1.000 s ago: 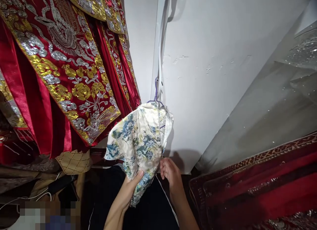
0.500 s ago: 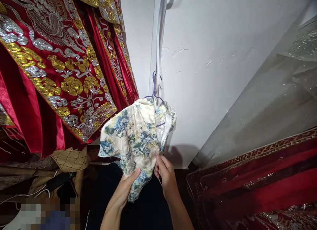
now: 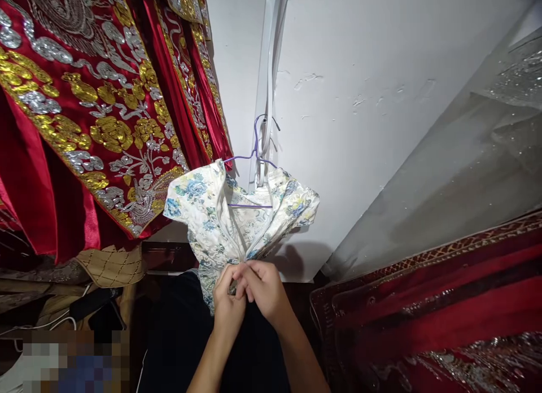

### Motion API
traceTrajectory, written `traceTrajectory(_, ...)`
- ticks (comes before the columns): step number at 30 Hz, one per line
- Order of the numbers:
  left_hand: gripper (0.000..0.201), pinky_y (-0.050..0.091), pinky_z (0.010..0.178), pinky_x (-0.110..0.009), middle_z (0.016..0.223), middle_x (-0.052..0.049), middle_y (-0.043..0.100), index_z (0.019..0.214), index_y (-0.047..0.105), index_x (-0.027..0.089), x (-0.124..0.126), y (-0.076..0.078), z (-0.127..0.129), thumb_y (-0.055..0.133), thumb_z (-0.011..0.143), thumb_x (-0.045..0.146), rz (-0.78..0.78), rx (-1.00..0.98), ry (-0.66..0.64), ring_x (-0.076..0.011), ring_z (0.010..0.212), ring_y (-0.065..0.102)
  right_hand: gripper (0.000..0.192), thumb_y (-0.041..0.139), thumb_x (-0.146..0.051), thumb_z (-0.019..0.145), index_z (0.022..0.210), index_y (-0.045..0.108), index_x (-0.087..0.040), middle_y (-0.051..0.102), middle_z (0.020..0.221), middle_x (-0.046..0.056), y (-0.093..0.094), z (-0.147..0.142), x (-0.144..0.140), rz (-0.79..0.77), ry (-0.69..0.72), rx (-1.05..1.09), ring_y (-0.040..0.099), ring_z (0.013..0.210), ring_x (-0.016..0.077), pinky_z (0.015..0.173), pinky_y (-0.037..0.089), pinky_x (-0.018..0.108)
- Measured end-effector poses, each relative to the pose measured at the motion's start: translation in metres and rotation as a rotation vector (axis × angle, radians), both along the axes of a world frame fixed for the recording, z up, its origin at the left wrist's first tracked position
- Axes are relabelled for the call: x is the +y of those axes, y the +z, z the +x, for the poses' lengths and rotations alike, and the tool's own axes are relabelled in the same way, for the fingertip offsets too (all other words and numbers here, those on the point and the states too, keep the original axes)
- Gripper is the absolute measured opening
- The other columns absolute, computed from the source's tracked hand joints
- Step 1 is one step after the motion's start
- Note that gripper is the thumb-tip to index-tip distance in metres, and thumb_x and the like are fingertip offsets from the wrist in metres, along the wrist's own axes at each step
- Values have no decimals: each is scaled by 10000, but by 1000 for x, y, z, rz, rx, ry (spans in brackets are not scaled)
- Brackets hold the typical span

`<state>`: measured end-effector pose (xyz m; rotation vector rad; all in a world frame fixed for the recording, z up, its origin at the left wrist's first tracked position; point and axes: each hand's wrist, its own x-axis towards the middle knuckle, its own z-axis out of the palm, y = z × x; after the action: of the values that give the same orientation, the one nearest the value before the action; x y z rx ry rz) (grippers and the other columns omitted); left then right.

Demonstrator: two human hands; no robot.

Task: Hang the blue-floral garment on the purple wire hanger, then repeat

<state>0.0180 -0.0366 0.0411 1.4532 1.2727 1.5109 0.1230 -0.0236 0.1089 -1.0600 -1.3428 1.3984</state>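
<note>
Both hands meet at the lower edge of a floral garment [image 3: 220, 223]: left hand [image 3: 227, 302] and right hand [image 3: 263, 288] each pinch gathered fabric, fingers touching. No readable writing or label shows. Its cloth is cream brocade with blue and yellow flowers, hung on a thin purple wire hanger [image 3: 253, 156] against a white wall [image 3: 359, 127]. Just beside it at left hangs a red satin robe [image 3: 97, 116], heavily embroidered in gold and silver. Bare wall lies to the right.
</note>
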Motion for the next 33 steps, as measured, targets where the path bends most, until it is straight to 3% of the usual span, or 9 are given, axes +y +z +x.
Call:
traceTrajectory(7, 247, 389, 670, -272, 736, -18, 530, 744, 564, 197, 11, -8, 3, 544, 961, 314, 32, 170, -28, -174, 704, 519, 296, 639, -379, 871, 722, 672, -125, 646, 495, 19, 114, 12, 82, 210, -142, 86, 412, 367, 62, 387, 298, 188)
traceTrajectory(11, 212, 393, 656, -278, 704, -21, 570, 737, 595, 195, 24, 6, 3, 559, 934, 264, 16, 314, -227, -177, 676, 536, 291, 645, -387, 866, 740, 653, -125, 642, 498, 14, 140, 10, 102, 329, -205, 191, 405, 350, 48, 372, 285, 175)
traceTrajectory(14, 116, 434, 727, -284, 797, -30, 651, 794, 651, 199, 46, 60, -11, 600, 897, 207, 91, 338, -329, -188, 767, 599, 277, 615, -380, 882, 733, 628, -147, 608, 469, -11, 132, 11, 94, 344, -235, 209, 407, 349, 51, 365, 261, 172)
traceTrajectory(18, 254, 475, 798, -303, 955, -41, 680, 1209, 621, 203, 77, 154, -25, 573, 965, 256, 410, 255, -125, -174, 836, 627, 294, 581, -374, 914, 715, 620, -162, 582, 455, -21, 125, 15, 77, 358, -192, 129, 420, 375, 64, 397, 292, 181)
traceTrajectory(21, 176, 472, 817, -308, 944, -41, 687, 1051, 675, 177, 89, 192, -23, 539, 997, 276, 563, 446, -72, -173, 863, 624, 313, 576, -406, 930, 729, 624, -171, 572, 459, -28, 123, 17, 77, 428, -174, 65, 422, 397, 75, 426, 303, 196)
traceTrajectory(24, 175, 464, 811, -291, 894, -24, 671, 941, 671, 159, 93, 202, -27, 558, 994, 281, 626, 482, 3, -160, 853, 613, 328, 590, -441, 916, 730, 636, -175, 511, 445, -48, 102, 18, 85, 432, -161, 4, 391, 403, 83, 430, 266, 219)
traceTrajectory(26, 142, 455, 813, -274, 898, -11, 655, 938, 659, 134, 98, 202, -47, 586, 981, 248, 650, 305, 96, -138, 853, 600, 335, 610, -441, 888, 683, 638, -178, 419, 418, -69, 76, 19, 88, 347, -150, -57, 317, 388, 81, 420, 198, 236)
traceTrajectory(29, 84, 438, 802, -249, 809, 25, 601, 913, 613, 91, 113, 196, -101, 586, 964, 153, 584, -213, 227, -78, 751, 545, 359, 606, -420, 875, 604, 623, -184, 353, 394, -73, 36, 19, 78, 230, -141, -105, 288, 376, 86, 422, 187, 248)
traceTrajectory(33, 220, 476, 875, -283, 712, 17, 601, 866, 552, 126, 126, 155, -158, 406, 1029, 131, 218, -928, 108, -92, 732, 562, 382, 585, -437, 905, 611, 626, -197, 418, 402, -55, 3, 12, 45, 155, -124, -15, 385, 395, 109, 475, 317, 258)
